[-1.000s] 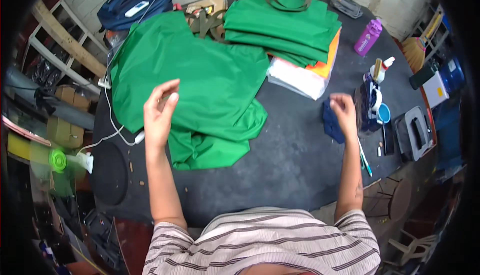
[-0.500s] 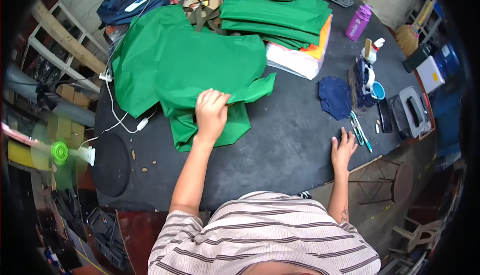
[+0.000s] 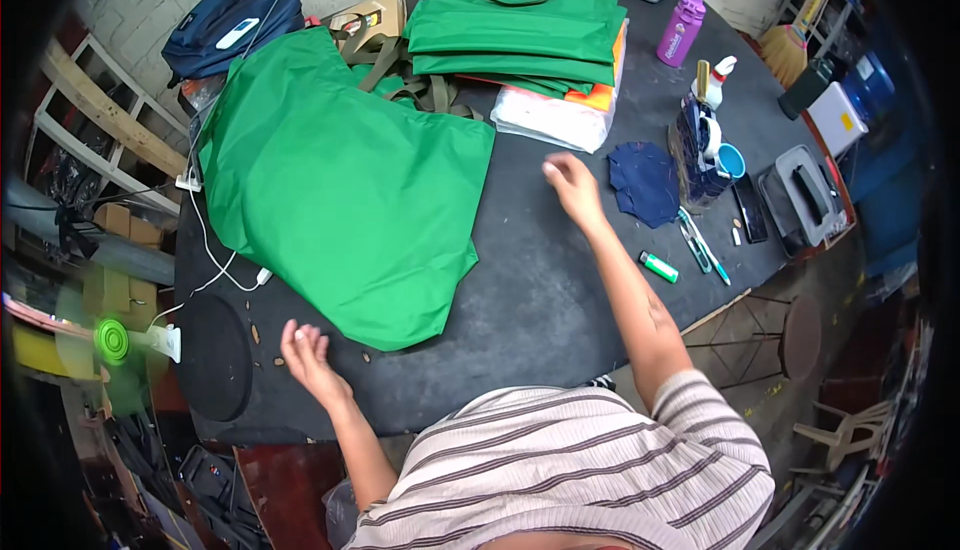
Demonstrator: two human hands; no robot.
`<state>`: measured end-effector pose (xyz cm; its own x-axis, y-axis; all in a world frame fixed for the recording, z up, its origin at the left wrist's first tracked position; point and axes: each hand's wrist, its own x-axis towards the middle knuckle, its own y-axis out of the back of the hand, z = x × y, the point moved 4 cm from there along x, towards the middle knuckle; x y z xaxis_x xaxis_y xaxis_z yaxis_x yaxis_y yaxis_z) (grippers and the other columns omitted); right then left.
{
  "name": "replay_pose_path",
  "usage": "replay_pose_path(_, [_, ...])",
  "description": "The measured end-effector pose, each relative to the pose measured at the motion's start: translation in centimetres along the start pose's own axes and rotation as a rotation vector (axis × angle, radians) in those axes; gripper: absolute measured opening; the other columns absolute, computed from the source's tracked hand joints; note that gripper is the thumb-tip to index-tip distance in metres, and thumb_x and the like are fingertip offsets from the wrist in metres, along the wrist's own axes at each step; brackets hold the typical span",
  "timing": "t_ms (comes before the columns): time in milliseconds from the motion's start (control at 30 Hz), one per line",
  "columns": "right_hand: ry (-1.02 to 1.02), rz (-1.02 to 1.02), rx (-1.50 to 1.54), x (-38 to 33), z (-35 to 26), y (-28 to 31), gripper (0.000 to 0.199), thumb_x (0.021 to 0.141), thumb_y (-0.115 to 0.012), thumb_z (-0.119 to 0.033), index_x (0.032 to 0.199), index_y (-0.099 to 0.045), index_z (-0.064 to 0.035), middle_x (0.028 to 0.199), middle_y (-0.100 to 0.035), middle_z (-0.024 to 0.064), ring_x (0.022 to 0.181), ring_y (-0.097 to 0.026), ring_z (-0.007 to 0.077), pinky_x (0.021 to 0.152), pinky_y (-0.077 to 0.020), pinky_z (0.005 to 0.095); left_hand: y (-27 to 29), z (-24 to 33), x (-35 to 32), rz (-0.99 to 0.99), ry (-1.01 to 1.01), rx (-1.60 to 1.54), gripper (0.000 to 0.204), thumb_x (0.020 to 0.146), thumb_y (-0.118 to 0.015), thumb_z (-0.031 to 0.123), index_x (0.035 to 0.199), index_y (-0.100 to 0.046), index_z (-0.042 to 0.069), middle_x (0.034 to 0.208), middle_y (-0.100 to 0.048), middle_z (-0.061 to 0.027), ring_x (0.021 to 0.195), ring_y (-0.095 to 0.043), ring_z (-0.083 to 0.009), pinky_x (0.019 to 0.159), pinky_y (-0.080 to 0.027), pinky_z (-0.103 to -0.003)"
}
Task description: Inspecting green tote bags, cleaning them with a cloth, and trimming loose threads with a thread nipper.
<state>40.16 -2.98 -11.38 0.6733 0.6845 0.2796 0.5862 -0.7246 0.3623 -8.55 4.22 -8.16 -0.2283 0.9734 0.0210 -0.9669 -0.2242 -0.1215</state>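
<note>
A large green fabric bag (image 3: 345,185) lies spread on the dark table, its near corner pointing toward me. Olive-brown straps (image 3: 385,65) show at its far edge. Just off the bag's near left edge is my left hand (image 3: 315,358), open and holding nothing, fingers slightly bent. My right hand (image 3: 573,187) hovers to the right of the bag, fingers loosely curved with nothing visible in them. A green lighter (image 3: 659,267) lies beside my right forearm. Near it are light-blue-and-white slim tools (image 3: 705,248) and a piece of navy cloth (image 3: 643,183).
Folded green bags (image 3: 515,35) are stacked at the back on white and orange packs (image 3: 552,122). A purple bottle (image 3: 681,30), a caddy (image 3: 692,150) and a grey bin (image 3: 798,200) stand to the right. A green fan (image 3: 111,341) spins at the left edge.
My left hand has let go of the bag and drawn back toward me. The bunched bag now lies flatter. My right hand has moved up and left, and the green lighter has come into view.
</note>
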Motion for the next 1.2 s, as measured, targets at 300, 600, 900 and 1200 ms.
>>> replay_pose_path(300, [-0.079, -0.158, 0.341, 8.3, -7.7, -14.7, 0.042, 0.069, -0.071, -0.004, 0.108, -0.059, 0.0026, 0.099, -0.065, 0.0134, 0.092, -0.064, 0.0253, 0.079, -0.0520, 0.0357, -5.3, 3.5, -2.5, -0.041, -0.093, -0.119, 0.073, 0.076, -0.058, -0.008, 0.141, -0.027, 0.002, 0.146, -0.028, -0.0103, 0.129, -0.034, -0.0225, 0.106, -0.029, -0.034])
replay_pose_path(600, [0.353, 0.007, 0.215, 9.0, -20.6, -2.9, 0.075, 0.078, -0.071, -0.020, 0.137, -0.032, 0.0054, 0.136, -0.043, 0.0202, 0.125, -0.042, 0.0252, 0.103, -0.0354, 0.0340, -6.1, 9.6, -7.7, -0.052, -0.514, 0.144, 0.051, 0.089, -0.048, 0.002, 0.138, -0.034, -0.004, 0.142, -0.036, -0.0167, 0.123, -0.043, -0.0234, 0.103, -0.034, -0.034])
replay_pose_path(900, [-0.298, 0.392, -0.856, 2.1, 3.7, 15.0, 0.047, 0.092, -0.042, -0.049, 0.110, -0.061, -0.0106, 0.110, -0.056, 0.0238, 0.105, -0.053, 0.0418, 0.085, -0.0433, 0.0496, -7.4, 1.1, -8.0, -0.644, -0.231, 0.654, 0.028, 0.079, -0.066, 0.005, 0.107, -0.065, 0.003, 0.075, -0.054, -0.0056, 0.059, -0.051, -0.0131, 0.056, -0.044, -0.027])
replay_pose_path(1200, [0.009, 0.445, -1.197, 4.6, 5.4, 17.3, 0.024, 0.082, -0.063, -0.026, 0.087, -0.059, -0.0029, 0.098, -0.057, 0.0152, 0.093, -0.055, 0.0359, 0.078, -0.0447, 0.0474, -13.4, -0.5, -5.0, -0.602, -0.626, 1.119, 0.084, 0.076, -0.070, 0.038, 0.142, -0.029, 0.006, 0.147, -0.024, -0.0169, 0.132, -0.021, -0.0484, 0.105, -0.010, -0.065])
